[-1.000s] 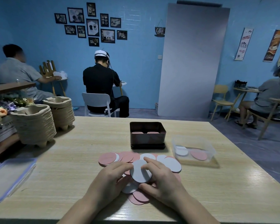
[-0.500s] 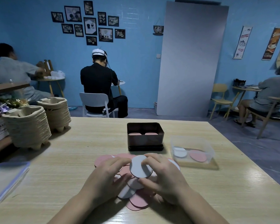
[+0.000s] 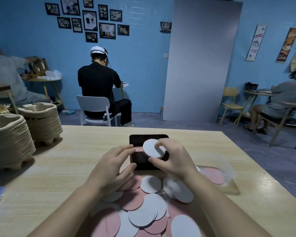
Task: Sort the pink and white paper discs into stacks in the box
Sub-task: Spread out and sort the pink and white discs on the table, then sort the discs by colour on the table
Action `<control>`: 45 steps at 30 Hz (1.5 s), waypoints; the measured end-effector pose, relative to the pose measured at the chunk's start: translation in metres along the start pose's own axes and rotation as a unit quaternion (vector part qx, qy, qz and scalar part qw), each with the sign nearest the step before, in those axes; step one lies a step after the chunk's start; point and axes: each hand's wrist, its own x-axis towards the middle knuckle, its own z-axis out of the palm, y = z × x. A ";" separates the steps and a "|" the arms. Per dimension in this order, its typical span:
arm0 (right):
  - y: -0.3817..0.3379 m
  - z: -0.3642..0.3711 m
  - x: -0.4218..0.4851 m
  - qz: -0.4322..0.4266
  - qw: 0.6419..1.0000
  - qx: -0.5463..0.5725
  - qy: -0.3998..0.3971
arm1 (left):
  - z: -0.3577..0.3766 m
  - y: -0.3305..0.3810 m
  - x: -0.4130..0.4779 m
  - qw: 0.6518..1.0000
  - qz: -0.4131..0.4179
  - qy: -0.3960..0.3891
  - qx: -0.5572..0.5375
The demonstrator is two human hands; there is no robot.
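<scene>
While over the box (image 3: 140,161), fingers (image 3: 161,144) pinch white disc (image 3: 153,148) — tilted.

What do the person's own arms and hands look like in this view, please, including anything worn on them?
Both forearms enter from the bottom edge and are bare as far as the frame shows: no sleeves, gloves, watch or bracelet can be seen. The left hand and right hand show no rings on the visible fingers, and the nails look short and unpainted. No cables or markings appear on either arm.
</scene>
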 end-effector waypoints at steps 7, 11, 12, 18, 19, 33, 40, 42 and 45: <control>0.012 0.020 0.059 0.029 0.997 0.000 -0.075 | 0.008 -0.011 0.008 0.999 -0.010 0.006 -0.032; 0.015 0.032 0.077 0.059 0.988 -0.006 -0.140 | 0.009 -0.009 0.007 0.997 -0.011 0.015 -0.070; 0.016 0.033 0.081 0.059 0.987 -0.009 -0.147 | 0.010 -0.010 0.006 0.997 -0.012 0.016 -0.077; 0.018 0.046 0.092 0.059 0.986 -0.017 -0.157 | 0.016 -0.017 0.002 0.996 -0.018 0.005 -0.090; 0.017 0.047 0.092 0.065 0.984 -0.013 -0.163 | 0.016 -0.017 0.002 0.996 -0.021 0.004 -0.091; 0.016 0.046 0.089 0.084 0.979 -0.066 -0.174 | 0.013 -0.015 0.000 0.996 -0.025 -0.001 -0.084; 0.006 0.031 0.065 -0.001 0.993 -0.035 -0.111 | 0.008 -0.013 -0.002 0.998 -0.020 -0.010 -0.063; -0.003 0.026 0.046 -0.029 0.996 -0.020 -0.078 | 0.004 -0.009 -0.004 0.998 -0.017 -0.009 -0.058; -0.015 0.020 0.014 -0.069 0.997 -0.012 -0.039 | -0.005 0.001 -0.009 0.999 -0.011 -0.003 -0.045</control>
